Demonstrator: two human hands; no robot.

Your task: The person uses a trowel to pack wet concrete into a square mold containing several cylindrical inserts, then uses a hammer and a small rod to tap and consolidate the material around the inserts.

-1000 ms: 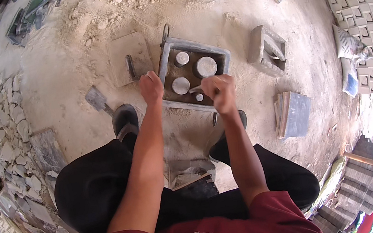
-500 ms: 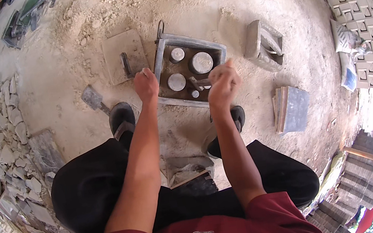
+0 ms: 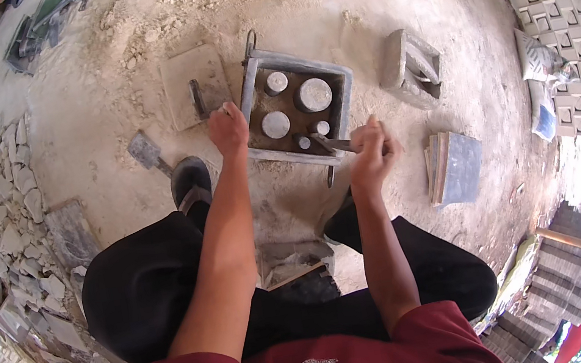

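A grey square mould box (image 3: 350,98) lies on the ground before my feet, with dark material inside. Several round pale-topped cylinders of different sizes stand in it, the largest cylinder (image 3: 314,94) at the far right. My right hand (image 3: 371,149) is closed round the handle of a hammer (image 3: 338,144). Its head is over the near right part of the box, between two small cylinders. Closed into a fist, my left hand (image 3: 228,129) is beside the box's left wall; what its fingers hold, if anything, is hidden.
Left of the box lies a flat square plate (image 3: 183,69) with a handle, and nearer, a trowel (image 3: 146,152). On the right are a block-shaped mould (image 3: 408,77) and stacked boards (image 3: 457,167). Broken stone (image 3: 9,198) lies far left; patterned blocks (image 3: 561,5) line the right.
My right hand has moved right and toward me with the hammer, uncovering a small cylinder and the box's near right corner. My left hand has stayed nearly still.
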